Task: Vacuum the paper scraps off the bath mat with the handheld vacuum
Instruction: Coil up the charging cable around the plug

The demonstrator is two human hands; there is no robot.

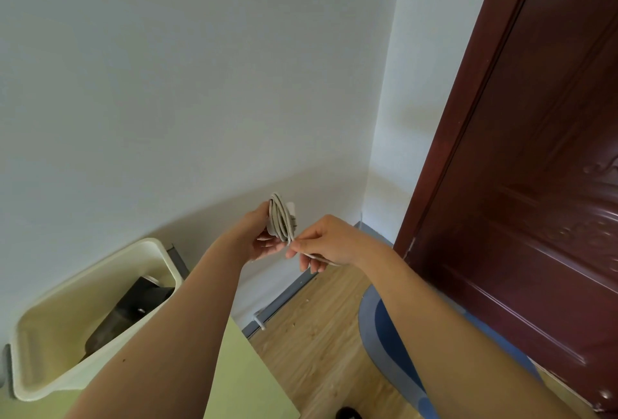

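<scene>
My left hand holds a coiled white cable with a white plug block behind it, raised in front of the wall. My right hand pinches the loose end of that cable just below the coil; the strand runs under its fingers. A dark handheld vacuum lies inside a cream plastic bin at the lower left. The blue bath mat lies on the wooden floor at the lower right, partly hidden by my right forearm. A few tiny scraps dot the floor near the mat.
A dark red door stands at the right, close to the mat. A pale green surface carries the bin. A grey baseboard runs along the white wall, with a small white part at its foot.
</scene>
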